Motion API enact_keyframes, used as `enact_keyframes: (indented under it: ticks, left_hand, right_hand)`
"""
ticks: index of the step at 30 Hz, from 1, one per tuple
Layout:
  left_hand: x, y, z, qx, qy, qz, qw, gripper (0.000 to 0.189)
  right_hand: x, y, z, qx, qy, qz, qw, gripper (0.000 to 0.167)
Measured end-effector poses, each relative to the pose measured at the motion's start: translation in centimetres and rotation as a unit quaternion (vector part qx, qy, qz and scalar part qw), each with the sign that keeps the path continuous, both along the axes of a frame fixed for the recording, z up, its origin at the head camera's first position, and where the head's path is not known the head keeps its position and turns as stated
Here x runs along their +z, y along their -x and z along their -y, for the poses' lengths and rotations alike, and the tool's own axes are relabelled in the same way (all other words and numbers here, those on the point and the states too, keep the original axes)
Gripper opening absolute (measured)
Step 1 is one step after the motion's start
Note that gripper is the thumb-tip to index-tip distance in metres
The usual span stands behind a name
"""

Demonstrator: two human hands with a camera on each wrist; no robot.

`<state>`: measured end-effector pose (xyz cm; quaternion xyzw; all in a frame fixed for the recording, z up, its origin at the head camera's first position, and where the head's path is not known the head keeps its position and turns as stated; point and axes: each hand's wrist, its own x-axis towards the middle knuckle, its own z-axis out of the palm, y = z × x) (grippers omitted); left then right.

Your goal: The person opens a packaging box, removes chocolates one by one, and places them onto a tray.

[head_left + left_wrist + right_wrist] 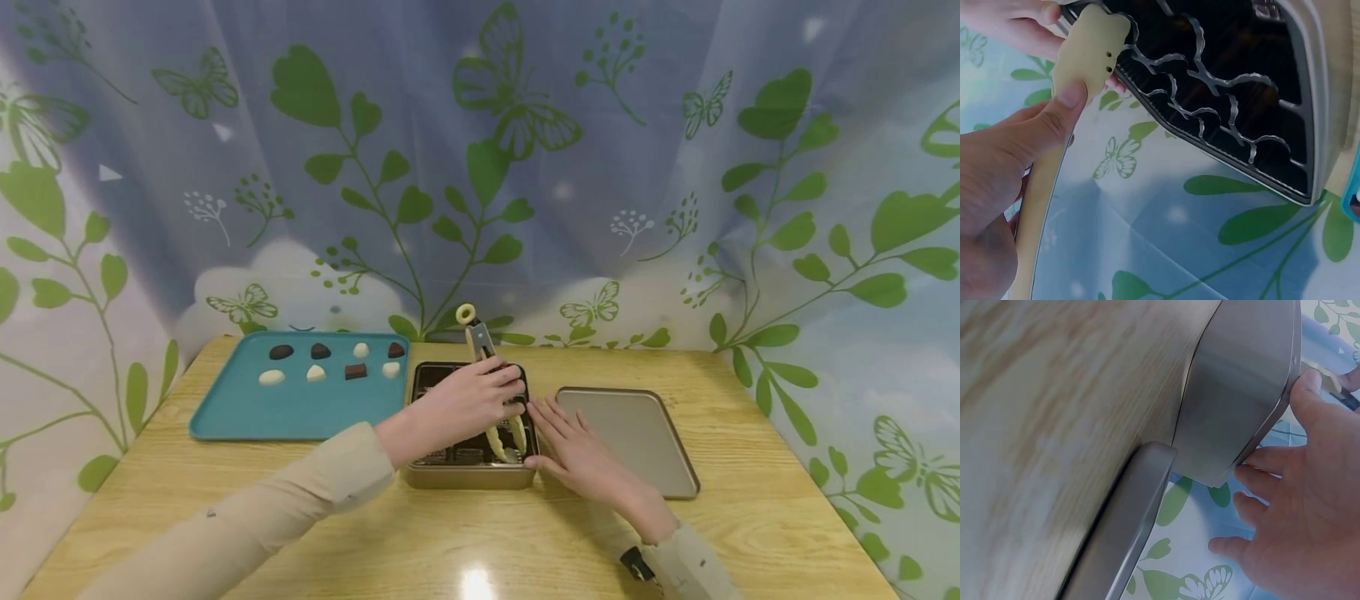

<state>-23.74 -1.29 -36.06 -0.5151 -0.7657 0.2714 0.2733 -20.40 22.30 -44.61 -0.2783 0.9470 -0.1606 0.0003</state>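
My left hand (468, 404) grips a pair of tongs (480, 337) with cream-coloured tips and a ring at the top end. The tips point down into the right front part of a brown metal box (468, 477). Thin wavy dividers (1235, 81) split the box's dark inside into compartments. Whether the tongs (1088, 50) hold anything cannot be told. Beside the box, my right hand (581, 454) has its fingers spread. Its thumb and fingertips touch the box's right rim in the right wrist view, where the hand (1310, 512) holds nothing.
A blue tray (255, 417) on the left carries several dark and white chocolate-like pieces (356, 372) in two rows. To the box's right, a flat brown metal lid (637, 429) lies on the wooden table (420, 550). Behind hangs a leaf-patterned curtain (420, 167).
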Motion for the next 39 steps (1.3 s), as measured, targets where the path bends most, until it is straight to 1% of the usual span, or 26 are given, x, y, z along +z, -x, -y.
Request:
enact_keyframes:
  ticks: [2, 5, 7, 10, 13, 15, 18, 20, 22, 25, 30, 33, 36, 39]
  left_hand:
    - [-0.1, 0.1, -0.5, -0.005, 0.015, -0.012, 0.9998, 0.035]
    - [-0.6, 0.3, -1.1, -0.008, 0.035, -0.017, 0.9992, 0.037]
    - [-1.0, 0.3, -1.3, -0.005, 0.045, -0.017, 0.9988, 0.038]
    - [-1.5, 0.4, -1.1, 0.001, 0.045, -0.009, 0.9989, 0.037]
    - [-1.4, 0.3, -0.4, 0.011, 0.032, 0.004, 0.9994, 0.038]
    - [-1.1, 0.3, 0.3, 0.016, 0.015, 0.016, 0.9996, 0.040]
    - [-0.7, 0.2, 1.3, 0.022, -0.027, 0.036, 0.9988, 0.044]
    - [-0.5, 0.3, 2.0, 0.024, -0.061, 0.047, 0.9968, 0.050]
    - [-0.5, 0.3, 2.6, 0.024, -0.096, 0.061, 0.9932, 0.055]
    - [-0.8, 0.4, 3.5, 0.026, -0.142, 0.072, 0.9868, 0.057]
    - [-1.5, 0.6, 4.5, 0.034, -0.208, 0.085, 0.9739, 0.053]
    - [-1.7, 0.7, 5.2, 0.036, -0.241, 0.082, 0.9664, 0.049]
    - [-1.7, 0.5, 6.1, 0.050, -0.267, 0.081, 0.9589, 0.047]
    - [-1.8, 0.2, 7.4, 0.080, -0.292, 0.092, 0.9486, 0.045]
  right_hand:
    - [0.0, 0.0, 0.0, 0.002, 0.000, 0.001, 1.0000, 0.078]
    - [0.0, -0.1, 0.0, 0.003, -0.003, 0.002, 1.0000, 0.078]
    - [0.0, -0.1, 0.1, 0.005, -0.003, 0.002, 1.0000, 0.079]
    - [-0.1, -0.1, 0.3, 0.007, -0.003, 0.006, 1.0000, 0.079]
    - [-0.2, -0.1, 0.4, 0.009, 0.000, 0.007, 0.9999, 0.079]
    - [-0.2, -0.1, 0.4, 0.009, 0.000, 0.006, 0.9999, 0.079]
    - [-0.2, 0.0, 0.4, 0.008, 0.001, 0.006, 0.9999, 0.079]
    - [-0.2, 0.0, 0.4, 0.007, 0.001, 0.007, 1.0000, 0.080]
    - [-0.2, 0.0, 0.4, 0.005, 0.003, 0.007, 1.0000, 0.080]
    - [-0.1, -0.1, 0.3, 0.002, 0.006, 0.009, 0.9999, 0.080]
    - [0.0, -0.2, 0.2, 0.001, 0.003, 0.005, 1.0000, 0.079]
    - [0.1, -0.3, 0.2, 0.000, -0.001, 0.004, 1.0000, 0.080]
    - [0.2, -0.3, 0.2, 0.001, 0.002, 0.005, 1.0000, 0.080]
    - [0.3, -0.4, 0.2, 0.002, 0.003, 0.005, 1.0000, 0.079]
